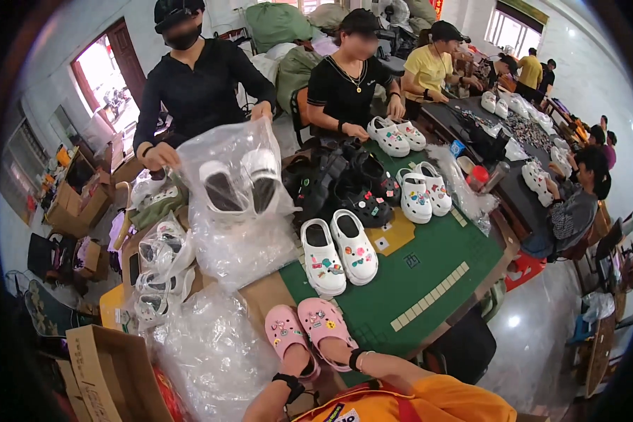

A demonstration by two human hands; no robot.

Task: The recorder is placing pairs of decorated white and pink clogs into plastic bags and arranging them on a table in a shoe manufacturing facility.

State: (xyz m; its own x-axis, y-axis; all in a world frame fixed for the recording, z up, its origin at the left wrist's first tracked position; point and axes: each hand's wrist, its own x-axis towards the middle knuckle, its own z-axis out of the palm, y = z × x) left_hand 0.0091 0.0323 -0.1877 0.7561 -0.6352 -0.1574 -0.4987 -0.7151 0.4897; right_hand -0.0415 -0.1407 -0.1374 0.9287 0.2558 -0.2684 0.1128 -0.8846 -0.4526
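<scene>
A pair of pink clogs with colourful charms stands at the near edge of the table, toes pointing away from me. My left hand [296, 359] reaches into the left pink clog [283, 326], and my right hand [336, 349] into the right pink clog [323, 318]. The fingers of both hands are hidden inside. Just beyond them sit a left white clog [323, 261] and a right white clog [357, 251], both with charms. Clear plastic bags [214, 344] lie close to my left forearm.
Across the table, a co-worker holds up a clear bag [235, 151] of white clogs. Black clogs [362, 190] are heaped mid-table beside decorated white clogs [416, 197], on a green top [443, 260]. Another co-worker touches a white clog [389, 138]. A cardboard box [112, 373] stands at left.
</scene>
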